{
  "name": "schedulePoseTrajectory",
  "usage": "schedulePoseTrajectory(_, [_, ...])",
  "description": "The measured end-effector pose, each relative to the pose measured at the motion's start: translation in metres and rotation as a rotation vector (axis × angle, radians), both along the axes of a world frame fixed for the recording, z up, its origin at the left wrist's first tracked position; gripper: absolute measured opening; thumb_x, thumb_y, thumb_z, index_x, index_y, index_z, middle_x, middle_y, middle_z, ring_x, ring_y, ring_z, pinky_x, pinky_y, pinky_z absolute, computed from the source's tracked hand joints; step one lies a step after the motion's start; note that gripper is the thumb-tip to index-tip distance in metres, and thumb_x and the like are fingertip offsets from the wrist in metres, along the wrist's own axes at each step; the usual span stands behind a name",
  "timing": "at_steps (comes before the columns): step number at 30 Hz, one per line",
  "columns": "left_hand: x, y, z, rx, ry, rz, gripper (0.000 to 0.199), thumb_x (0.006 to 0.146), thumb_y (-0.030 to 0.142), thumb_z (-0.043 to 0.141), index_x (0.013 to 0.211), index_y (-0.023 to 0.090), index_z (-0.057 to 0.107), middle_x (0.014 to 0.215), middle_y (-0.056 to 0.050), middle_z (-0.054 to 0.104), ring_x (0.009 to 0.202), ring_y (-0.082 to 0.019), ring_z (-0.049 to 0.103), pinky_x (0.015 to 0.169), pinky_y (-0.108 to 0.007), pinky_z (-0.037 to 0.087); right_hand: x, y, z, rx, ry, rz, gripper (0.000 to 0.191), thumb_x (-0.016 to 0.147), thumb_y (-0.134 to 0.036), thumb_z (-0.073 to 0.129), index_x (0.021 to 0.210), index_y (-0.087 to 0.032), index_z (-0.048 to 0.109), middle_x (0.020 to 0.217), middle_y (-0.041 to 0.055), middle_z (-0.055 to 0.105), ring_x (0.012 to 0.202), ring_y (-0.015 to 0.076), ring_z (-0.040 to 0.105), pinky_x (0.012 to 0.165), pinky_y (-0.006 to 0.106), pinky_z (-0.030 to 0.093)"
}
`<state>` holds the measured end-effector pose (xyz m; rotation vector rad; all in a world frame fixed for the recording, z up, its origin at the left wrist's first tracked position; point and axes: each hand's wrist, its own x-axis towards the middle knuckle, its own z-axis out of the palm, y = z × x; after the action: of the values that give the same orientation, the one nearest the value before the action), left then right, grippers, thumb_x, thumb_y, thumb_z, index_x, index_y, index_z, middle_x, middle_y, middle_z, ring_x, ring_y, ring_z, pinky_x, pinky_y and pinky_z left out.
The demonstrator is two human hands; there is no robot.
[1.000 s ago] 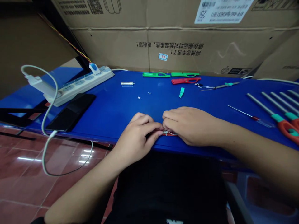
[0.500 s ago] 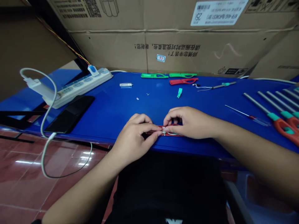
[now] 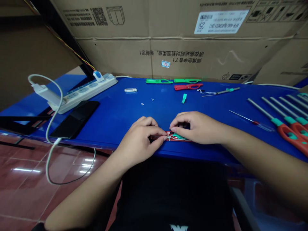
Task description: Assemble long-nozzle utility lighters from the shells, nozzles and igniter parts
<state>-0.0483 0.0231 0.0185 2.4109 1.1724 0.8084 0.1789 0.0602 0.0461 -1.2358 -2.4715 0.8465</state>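
While it did not show half a second ago, a green piece (image 3: 178, 136) now lies beside white wires (image 3: 180, 139) inside the red casing (image 3: 170, 140), low centre, near the blue table's (image 3: 115, 115) front edge. The left hand (image 3: 143, 136) pinches the casing; whether the right hand's (image 3: 201, 128) curled fingers grip anything, I cannot tell. Blue surface separates both hands from a teal clip (image 3: 184, 98).
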Motion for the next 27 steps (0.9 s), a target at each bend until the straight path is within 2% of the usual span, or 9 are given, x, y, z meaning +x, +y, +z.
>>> schedulePoseTrajectory(3, [-0.004, 0.000, 0.000, 0.017, -0.031, -0.029, 0.015, 0.091, 0.026, 0.066, 0.102, 0.025, 0.077, 0.095, -0.004, 0.067, 0.087, -0.018, 0.061, 0.081, -0.035, 0.049, 0.008, -0.010, 0.003, 0.182, -0.012, -0.020, 0.019, 0.091, -0.029, 0.059, 0.101, -0.021, 0.073, 0.100, 0.0045, 0.072, 0.091, 0.0181, 0.066, 0.081, 0.031, 0.050])
schedulePoseTrajectory(6, [-0.014, -0.001, 0.000, 0.035, -0.128, 0.020, 0.021, 0.093, 0.025, 0.064, 0.111, 0.023, 0.075, 0.103, -0.005, 0.071, 0.092, -0.018, 0.065, 0.085, -0.034, 0.052, 0.022, -0.026, 0.008, 0.368, 0.006, -0.060, 0.019, 0.095, -0.029, 0.055, 0.099, -0.022, 0.073, 0.100, 0.0056, 0.072, 0.092, 0.0202, 0.066, 0.082, 0.034, 0.051])
schedulePoseTrajectory(9, [-0.026, -0.006, 0.001, 0.142, -0.157, 0.094, 0.022, 0.091, 0.019, 0.063, 0.109, 0.022, 0.074, 0.101, -0.004, 0.072, 0.092, -0.018, 0.065, 0.085, -0.033, 0.052, 0.039, -0.042, 0.010, 0.548, 0.029, -0.110, 0.018, 0.095, -0.026, 0.054, 0.097, -0.023, 0.071, 0.096, 0.0059, 0.072, 0.089, 0.0219, 0.067, 0.081, 0.038, 0.051])
schedulePoseTrajectory(12, [-0.030, -0.014, 0.002, 0.241, -0.109, 0.059, 0.023, 0.090, 0.012, 0.061, 0.106, 0.019, 0.075, 0.097, -0.005, 0.070, 0.090, -0.018, 0.064, 0.085, -0.035, 0.051, 0.059, -0.055, 0.003, 0.652, 0.013, -0.179, 0.014, 0.093, -0.025, 0.057, 0.101, -0.024, 0.069, 0.096, 0.0061, 0.072, 0.089, 0.0238, 0.067, 0.083, 0.041, 0.051])
schedulePoseTrajectory(17, [-0.018, -0.022, -0.007, 0.270, 0.029, -0.051, 0.032, 0.093, 0.010, 0.058, 0.122, 0.018, 0.069, 0.111, -0.010, 0.068, 0.102, -0.022, 0.060, 0.089, -0.039, 0.050, 0.088, -0.070, -0.016, 0.642, -0.026, -0.364, 0.011, 0.093, -0.028, 0.059, 0.098, -0.025, 0.068, 0.099, 0.0071, 0.071, 0.089, 0.0252, 0.068, 0.083, 0.041, 0.053])
schedulePoseTrajectory(20, [-0.012, -0.021, -0.013, 0.257, 0.046, -0.085, 0.029, 0.095, 0.011, 0.056, 0.119, 0.018, 0.069, 0.109, -0.009, 0.069, 0.099, -0.021, 0.060, 0.087, -0.039, 0.051, 0.099, -0.076, -0.023, 0.642, -0.028, -0.405, 0.013, 0.092, -0.030, 0.059, 0.099, -0.026, 0.069, 0.098, 0.0067, 0.072, 0.089, 0.0261, 0.069, 0.084, 0.042, 0.053])
schedulePoseTrajectory(24, [-0.008, -0.015, -0.008, 0.236, 0.049, -0.087, 0.021, 0.096, 0.016, 0.058, 0.111, 0.018, 0.072, 0.103, -0.009, 0.069, 0.093, -0.020, 0.060, 0.082, -0.037, 0.052, 0.103, -0.077, -0.025, 0.605, -0.045, -0.338, 0.016, 0.091, -0.031, 0.061, 0.102, -0.026, 0.072, 0.100, 0.0071, 0.072, 0.091, 0.0263, 0.068, 0.085, 0.045, 0.054])
schedulePoseTrajectory(27, [-0.007, -0.009, -0.001, 0.203, 0.070, -0.074, 0.020, 0.096, 0.022, 0.060, 0.111, 0.020, 0.072, 0.107, -0.009, 0.067, 0.098, -0.022, 0.060, 0.086, -0.039, 0.052, 0.100, -0.072, -0.025, 0.548, -0.083, -0.244, 0.023, 0.092, -0.033, 0.061, 0.110, -0.024, 0.073, 0.105, 0.0090, 0.070, 0.096, 0.0262, 0.066, 0.087, 0.046, 0.053])
